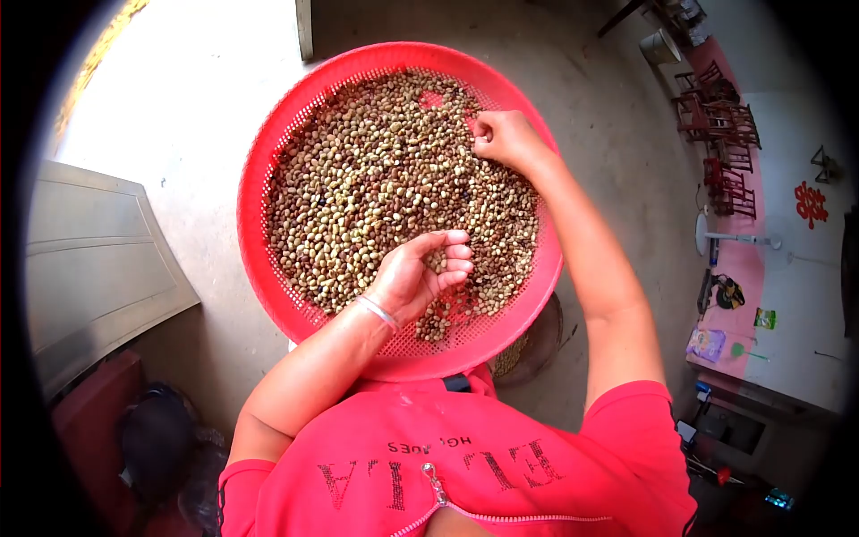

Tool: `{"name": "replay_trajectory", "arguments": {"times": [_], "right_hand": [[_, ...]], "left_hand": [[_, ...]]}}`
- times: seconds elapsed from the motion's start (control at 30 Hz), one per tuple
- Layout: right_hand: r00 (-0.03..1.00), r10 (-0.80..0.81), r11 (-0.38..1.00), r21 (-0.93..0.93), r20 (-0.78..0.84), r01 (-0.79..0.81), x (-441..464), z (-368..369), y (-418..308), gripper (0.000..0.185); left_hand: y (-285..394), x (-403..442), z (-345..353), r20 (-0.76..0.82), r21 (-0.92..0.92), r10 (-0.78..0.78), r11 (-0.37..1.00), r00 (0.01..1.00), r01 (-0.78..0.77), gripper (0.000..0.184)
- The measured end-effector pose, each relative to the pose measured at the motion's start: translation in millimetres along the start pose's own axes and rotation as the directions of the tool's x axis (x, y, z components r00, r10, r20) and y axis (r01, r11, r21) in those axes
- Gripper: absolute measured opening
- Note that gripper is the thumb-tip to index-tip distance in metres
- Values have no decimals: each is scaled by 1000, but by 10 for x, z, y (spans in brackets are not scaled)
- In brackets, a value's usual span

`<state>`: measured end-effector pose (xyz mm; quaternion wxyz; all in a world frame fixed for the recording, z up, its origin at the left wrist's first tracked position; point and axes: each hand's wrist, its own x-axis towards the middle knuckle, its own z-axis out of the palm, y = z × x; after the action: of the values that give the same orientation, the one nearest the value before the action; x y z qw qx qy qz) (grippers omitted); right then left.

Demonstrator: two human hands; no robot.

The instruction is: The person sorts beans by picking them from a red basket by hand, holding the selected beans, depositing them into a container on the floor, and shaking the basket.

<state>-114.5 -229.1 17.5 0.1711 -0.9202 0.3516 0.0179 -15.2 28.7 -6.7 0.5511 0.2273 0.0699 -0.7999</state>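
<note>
Beans [358,206], heaped in red basket [252,192] short of lower rim [416,368], cupped partly in left hand [410,276], beyond right hand [505,140] curled closed near right rim [528,112], contents hidden.

Open room over beans [349,170], basket rim [254,206] encircling, forearms [300,385] crossing

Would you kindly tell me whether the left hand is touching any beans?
Touching; the head view shows beans cupped in the curled left hand.

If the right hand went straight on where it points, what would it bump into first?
Most likely the bean-like seeds just ahead of the right hand in the red basket; its height above them is hard to judge.
</note>
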Motion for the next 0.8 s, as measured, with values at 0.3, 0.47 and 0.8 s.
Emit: {"name": "replay_trajectory", "arguments": {"times": [0.3,0.47,0.8], "right_hand": [[920,-63,710,665,387,-232,-856,-390,-635,17],[971,-25,994,96,-237,49,-585,-252,-299,16],[977,-19,999,-46,-214,9,-280,112,81,8]], "left_hand": [[20,-8,157,-52,-231,13,973,999,-25,40],[-32,20,12,38,-189,-127,973,991,132,31],[-3,-17,-37,-33,-99,-110,989,993,106,29]]}}
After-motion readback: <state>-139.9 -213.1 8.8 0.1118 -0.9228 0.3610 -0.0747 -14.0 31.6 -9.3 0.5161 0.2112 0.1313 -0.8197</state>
